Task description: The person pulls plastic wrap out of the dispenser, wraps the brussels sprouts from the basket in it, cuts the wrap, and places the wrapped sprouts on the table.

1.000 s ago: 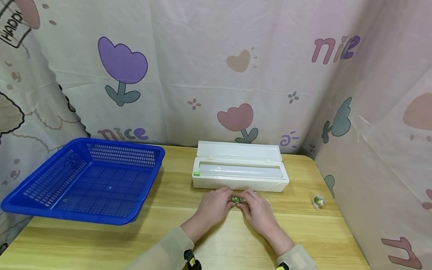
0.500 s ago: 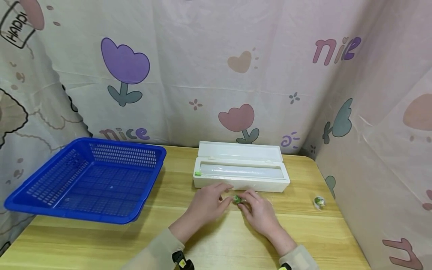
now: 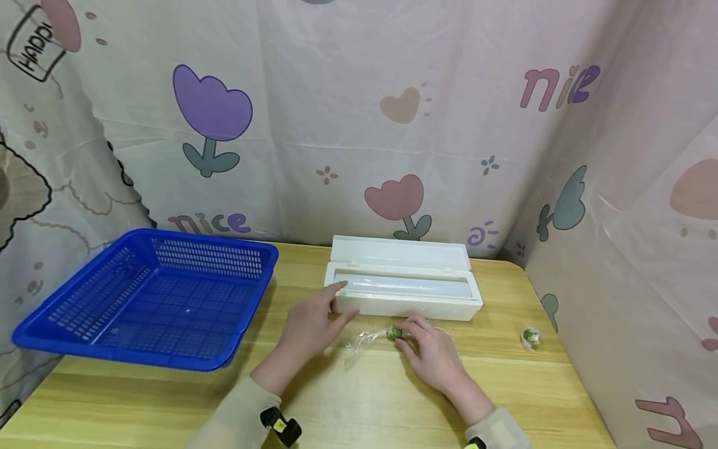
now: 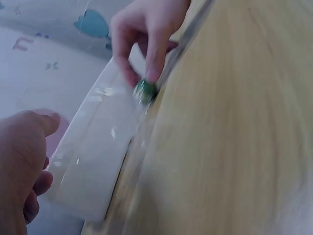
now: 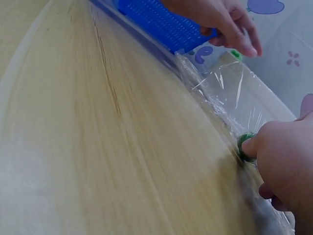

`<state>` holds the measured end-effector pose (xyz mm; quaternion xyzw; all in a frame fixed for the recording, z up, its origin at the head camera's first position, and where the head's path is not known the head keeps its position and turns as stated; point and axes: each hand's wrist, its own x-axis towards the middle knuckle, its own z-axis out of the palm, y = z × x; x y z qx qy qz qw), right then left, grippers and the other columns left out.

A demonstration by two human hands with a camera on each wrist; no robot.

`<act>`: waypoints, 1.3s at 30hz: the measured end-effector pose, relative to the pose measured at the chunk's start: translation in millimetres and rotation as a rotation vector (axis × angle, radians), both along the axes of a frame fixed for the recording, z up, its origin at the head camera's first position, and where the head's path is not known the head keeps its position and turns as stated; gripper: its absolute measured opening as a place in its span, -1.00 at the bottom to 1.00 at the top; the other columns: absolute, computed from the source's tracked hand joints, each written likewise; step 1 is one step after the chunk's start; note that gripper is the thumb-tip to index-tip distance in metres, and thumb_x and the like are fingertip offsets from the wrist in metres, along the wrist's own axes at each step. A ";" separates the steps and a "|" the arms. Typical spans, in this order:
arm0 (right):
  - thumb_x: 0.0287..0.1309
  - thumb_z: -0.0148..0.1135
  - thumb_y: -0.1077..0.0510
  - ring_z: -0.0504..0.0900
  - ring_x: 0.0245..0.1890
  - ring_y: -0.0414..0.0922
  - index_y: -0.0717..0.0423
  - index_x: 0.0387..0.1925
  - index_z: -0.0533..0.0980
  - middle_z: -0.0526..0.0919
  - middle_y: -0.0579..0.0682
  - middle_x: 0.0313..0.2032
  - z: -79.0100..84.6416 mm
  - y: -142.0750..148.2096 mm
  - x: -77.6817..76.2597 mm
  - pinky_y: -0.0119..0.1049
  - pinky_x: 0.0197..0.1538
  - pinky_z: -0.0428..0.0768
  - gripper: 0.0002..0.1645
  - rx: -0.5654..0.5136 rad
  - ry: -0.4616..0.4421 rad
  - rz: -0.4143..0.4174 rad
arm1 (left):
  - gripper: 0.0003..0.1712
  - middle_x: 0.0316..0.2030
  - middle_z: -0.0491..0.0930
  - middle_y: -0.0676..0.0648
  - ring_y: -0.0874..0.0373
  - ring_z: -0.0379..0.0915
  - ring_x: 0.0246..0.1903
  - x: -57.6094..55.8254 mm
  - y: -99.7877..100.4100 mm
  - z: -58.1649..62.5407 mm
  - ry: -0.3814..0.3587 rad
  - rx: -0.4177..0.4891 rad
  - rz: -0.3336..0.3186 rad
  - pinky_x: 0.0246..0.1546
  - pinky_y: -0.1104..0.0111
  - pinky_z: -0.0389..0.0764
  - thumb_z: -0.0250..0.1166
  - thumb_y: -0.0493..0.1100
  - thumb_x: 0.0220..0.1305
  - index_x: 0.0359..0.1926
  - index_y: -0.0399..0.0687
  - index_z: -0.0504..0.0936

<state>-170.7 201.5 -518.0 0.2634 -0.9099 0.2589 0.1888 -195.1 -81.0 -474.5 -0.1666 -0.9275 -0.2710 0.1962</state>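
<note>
My right hand (image 3: 430, 354) pinches a small round green thing (image 3: 393, 332) wrapped in clear cling film, just in front of a long white cling film box (image 3: 415, 306). A crinkled tail of film (image 3: 363, 340) stretches left from it over the table. My left hand (image 3: 310, 323) is at the box's front left corner, its fingers spread and nothing between them. Inside the lidded box, which stands open, lies the cling film roll (image 3: 409, 286). In the right wrist view a green tab (image 5: 236, 54) shows at the box's end; the left hand hides it in the head view.
A blue plastic basket (image 3: 120, 359) stands at the left of the wooden table (image 3: 359, 411). Near the right edge lies another small green thing in film (image 3: 530, 338). A printed curtain (image 3: 297, 93) hangs behind and at both sides.
My left hand has let go of the film at the green thing's left side and moved left and up to the box's corner. The right hand keeps its pinch in nearly the same place.
</note>
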 end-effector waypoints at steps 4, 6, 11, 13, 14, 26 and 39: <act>0.23 0.57 0.14 0.67 -0.32 -0.23 0.02 0.04 0.73 0.69 -0.19 -0.06 1.0 -0.1 1.2 -0.26 -0.28 0.64 -0.65 -0.002 -0.005 -0.005 | -0.13 -0.49 0.44 0.20 0.27 0.23 -0.67 -7.9 -13.6 1.2 -0.073 -0.032 0.087 -0.70 0.34 0.28 0.40 0.43 0.29 0.45 0.08 0.53; 0.22 0.57 0.13 0.69 -0.29 -0.21 0.02 0.04 0.73 0.69 -0.18 -0.05 1.6 0.0 1.9 -0.23 -0.25 0.65 -0.64 -0.005 -0.001 -0.010 | -0.05 -0.50 0.44 0.17 0.25 0.24 -0.66 -11.9 -18.8 0.9 -0.096 -0.054 0.114 -0.69 0.33 0.29 0.37 0.48 0.28 0.49 0.06 0.49; 0.25 0.55 0.10 0.72 -0.25 -0.15 0.05 0.08 0.70 0.70 -0.15 0.03 3.6 1.5 2.9 -0.18 -0.23 0.68 -0.62 -0.017 0.008 -0.024 | 0.08 -0.50 0.41 0.13 0.19 0.28 -0.61 -22.7 -25.7 -1.6 -0.109 -0.110 0.143 -0.65 0.30 0.28 0.31 0.58 0.23 0.56 0.07 0.38; 0.27 0.53 0.09 0.73 -0.23 -0.14 0.06 0.10 0.68 0.69 -0.14 0.05 4.0 2.7 3.2 -0.18 -0.23 0.68 -0.61 -0.019 0.008 -0.026 | 0.12 -0.51 0.40 0.10 0.16 0.30 -0.60 -27.0 -26.3 -3.2 -0.122 -0.130 0.147 -0.64 0.28 0.29 0.28 0.62 0.21 0.59 0.11 0.34; 0.28 0.52 0.09 0.73 -0.22 -0.14 0.06 0.11 0.68 0.69 -0.14 0.06 4.3 3.2 3.4 -0.18 -0.21 0.69 -0.60 -0.020 0.007 -0.026 | 0.13 -0.51 0.40 0.09 0.15 0.31 -0.59 -28.7 -26.4 -3.8 -0.131 -0.136 0.147 -0.64 0.28 0.29 0.27 0.63 0.21 0.60 0.13 0.32; 0.29 0.51 0.09 0.43 -0.52 -0.34 0.09 0.10 0.68 0.70 -0.11 0.05 7.7 6.5 6.1 -0.37 -0.42 0.51 -0.61 -0.032 0.029 -0.016 | 0.15 -0.53 0.39 0.06 0.10 0.34 -0.55 -38.3 -28.1 -8.0 -0.210 -0.199 0.107 -0.56 0.25 0.33 0.14 0.67 0.26 0.66 0.17 0.22; 0.31 0.49 0.05 0.29 -0.60 -0.47 0.17 0.21 0.61 0.70 -0.06 0.10 15.9 -7.0 12.3 -0.37 -0.37 0.57 -0.48 -0.048 0.124 0.062 | 0.14 -0.43 0.49 0.09 0.12 0.40 -0.46 -38.7 -27.1 -11.9 -0.234 -0.112 0.098 -0.48 0.25 0.40 0.20 0.65 0.24 0.65 0.18 0.24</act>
